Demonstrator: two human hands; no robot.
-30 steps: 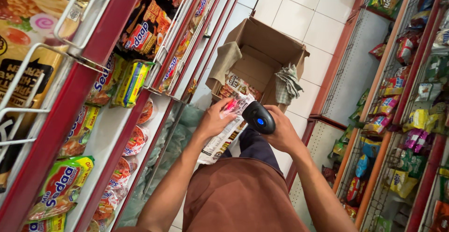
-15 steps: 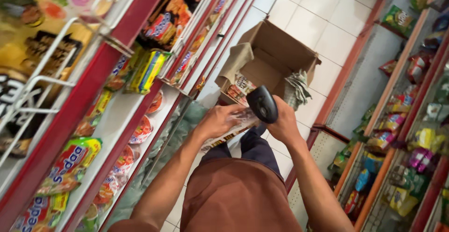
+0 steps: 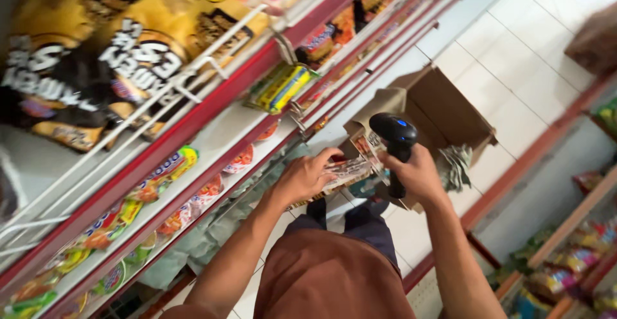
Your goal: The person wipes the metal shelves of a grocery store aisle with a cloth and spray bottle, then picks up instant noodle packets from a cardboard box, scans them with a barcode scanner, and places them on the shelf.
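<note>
R hand grips scanner; L hand half-hides blurred packet.

We reach both bare forearms forward, our left hand curled palm-down, our right hand clenched in a fist.

Head view, looking down the person's own front. Both forearms are bare from the elbow to the wrist: no sleeve, cuff, watch or band shows on either. Left hand and right hand are bare: no gloves, and no ring can be made out. The torso is covered by a plain rust-brown cloth garment, smooth, without print, pocket or buttons in sight; whether it is an apron or a shirt cannot be told. Below its hem show dark navy trousers, both legs plain. The feet are hidden.
</note>
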